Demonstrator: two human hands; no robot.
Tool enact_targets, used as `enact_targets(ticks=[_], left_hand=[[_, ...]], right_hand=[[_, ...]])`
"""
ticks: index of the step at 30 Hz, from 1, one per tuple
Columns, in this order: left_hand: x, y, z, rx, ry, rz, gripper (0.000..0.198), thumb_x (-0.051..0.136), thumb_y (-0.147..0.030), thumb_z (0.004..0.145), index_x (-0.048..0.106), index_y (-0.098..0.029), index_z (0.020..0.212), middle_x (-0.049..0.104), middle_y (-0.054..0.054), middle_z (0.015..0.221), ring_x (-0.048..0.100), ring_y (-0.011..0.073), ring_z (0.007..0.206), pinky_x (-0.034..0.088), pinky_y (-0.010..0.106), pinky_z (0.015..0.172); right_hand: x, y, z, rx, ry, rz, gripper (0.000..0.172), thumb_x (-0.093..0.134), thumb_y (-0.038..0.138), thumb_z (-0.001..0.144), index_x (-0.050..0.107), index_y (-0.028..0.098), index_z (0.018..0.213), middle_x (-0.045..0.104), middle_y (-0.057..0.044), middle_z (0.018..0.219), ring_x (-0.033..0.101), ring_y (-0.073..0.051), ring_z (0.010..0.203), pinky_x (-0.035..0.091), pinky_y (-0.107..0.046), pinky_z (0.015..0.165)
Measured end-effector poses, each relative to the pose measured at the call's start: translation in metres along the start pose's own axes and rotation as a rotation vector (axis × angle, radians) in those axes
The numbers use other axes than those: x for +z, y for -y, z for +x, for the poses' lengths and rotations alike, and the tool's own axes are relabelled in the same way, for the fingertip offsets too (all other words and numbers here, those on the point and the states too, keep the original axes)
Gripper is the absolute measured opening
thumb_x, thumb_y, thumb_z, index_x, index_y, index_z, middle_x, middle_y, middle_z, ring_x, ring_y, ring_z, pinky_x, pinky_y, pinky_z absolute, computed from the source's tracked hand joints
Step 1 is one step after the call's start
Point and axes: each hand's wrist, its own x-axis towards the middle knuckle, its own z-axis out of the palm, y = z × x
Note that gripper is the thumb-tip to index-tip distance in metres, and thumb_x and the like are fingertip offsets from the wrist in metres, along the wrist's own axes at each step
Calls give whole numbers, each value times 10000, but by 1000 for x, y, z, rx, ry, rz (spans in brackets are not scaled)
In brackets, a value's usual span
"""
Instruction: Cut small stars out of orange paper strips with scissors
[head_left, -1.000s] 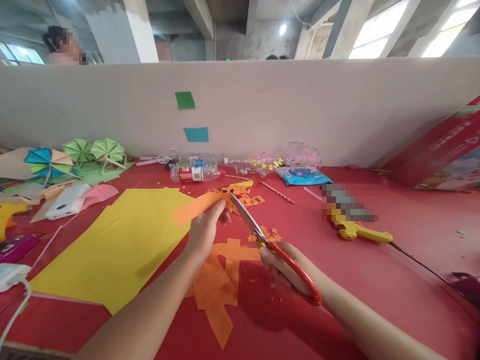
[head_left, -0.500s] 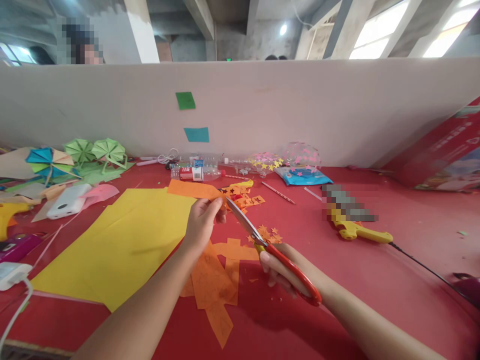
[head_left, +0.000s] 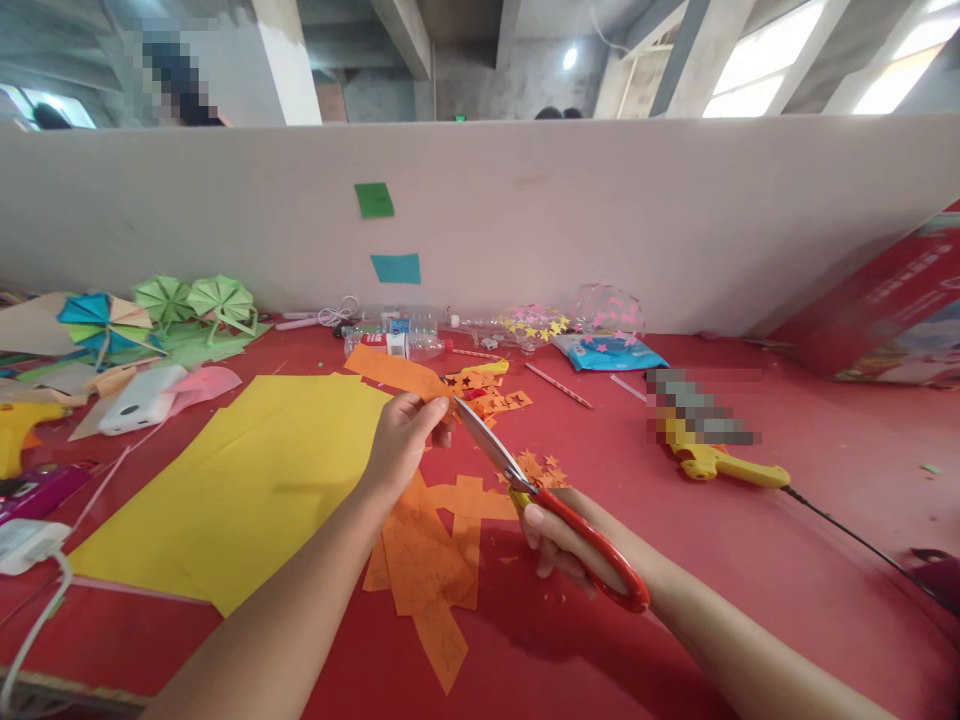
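Far left, paper pinwheels [head_left: 187,300] and a white box [head_left: 139,398] at the tabletop [head_left: 787,520] edge; yellow sheet [head_left: 255,480] flat beside them. Left hand [head_left: 405,440] pinches the near end of an orange paper strip [head_left: 390,371], held just above the tabletop, long axis running up-left away from the fingers. Right hand [head_left: 570,545] grips red-handled scissors [head_left: 525,480], blades nearly closed, tips pointing up-left and meeting the strip right at the left fingertips; orange offcuts [head_left: 431,565] below, yellow glue gun [head_left: 720,462] further right.
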Motion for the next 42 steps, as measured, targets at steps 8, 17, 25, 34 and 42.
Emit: enact_targets(ticks=[8, 17, 25, 34, 42], left_hand=[[-2, 2, 2, 2, 11, 23, 250, 631, -320, 749, 527, -170, 577, 589, -24, 508, 516, 85, 427, 410, 229, 472], [-3, 3, 3, 10, -5, 38, 255, 635, -329, 740, 517, -174, 575, 581, -26, 510, 510, 83, 423, 402, 230, 459], [0, -2, 1, 3, -15, 54, 225, 620, -314, 725, 513, -174, 585, 577, -27, 510, 506, 83, 419, 412, 234, 467], [-2, -4, 2, -16, -6, 61, 217, 637, -326, 706, 542, -168, 591, 564, -27, 491, 500, 85, 415, 406, 233, 456], [-6, -3, 5, -35, 10, 39, 202, 653, -321, 688, 567, -164, 596, 565, -30, 485, 492, 81, 402, 379, 220, 427]], right_hand=[[-1, 5, 0, 44, -27, -31, 592, 521, 785, 695, 477, 199, 621, 430, 64, 383, 451, -89, 356, 284, -172, 315], [-1, 4, 0, 39, -2, -23, 558, 542, 734, 720, 477, 187, 634, 526, 45, 455, 382, -48, 315, 283, -168, 312], [0, 3, 0, 43, -15, -13, 571, 508, 752, 739, 456, 195, 622, 404, 87, 369, 348, -42, 287, 284, -169, 327], [-2, 3, 2, 52, -11, -27, 569, 520, 749, 736, 454, 201, 601, 459, 56, 385, 344, -50, 280, 235, -171, 279], [-4, 3, 1, 63, -13, -74, 546, 528, 725, 749, 448, 203, 612, 551, 22, 439, 335, -45, 272, 243, -188, 288]])
